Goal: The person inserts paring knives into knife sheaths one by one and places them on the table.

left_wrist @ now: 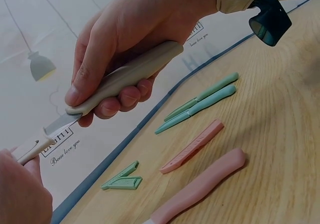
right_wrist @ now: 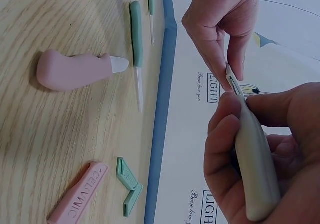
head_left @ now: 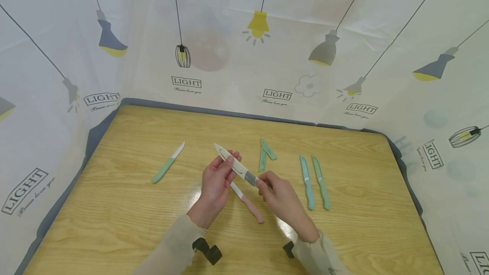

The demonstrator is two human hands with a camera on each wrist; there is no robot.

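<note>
Raised over the table is a knife with a cream handle (left_wrist: 135, 74) and a dark grey blade (head_left: 250, 178), the blade's front part inside a cream sheath (head_left: 238, 167). My left hand (head_left: 215, 181) pinches the sheath between thumb and fingers. My right hand (head_left: 280, 196) grips the handle, its fingers curled round it. A strip of bare blade shows between sheath and handle. Below the hands lies a pink-handled knife (head_left: 252, 209) with a white blade, its tip hidden by my left hand in the head view. A pink sheath (left_wrist: 192, 146) rests nearby, lettered "CERAMIC".
Two green sheaths (head_left: 262, 159) touch at an angle beyond my hands. To the left lies a green-handled knife (head_left: 164, 171), blade bare. At right, a sheathed blue knife (head_left: 308, 192) and a sheathed green knife (head_left: 324, 192) lie side by side. Printed cloth (head_left: 237, 75) surrounds the wooden table (head_left: 95, 207).
</note>
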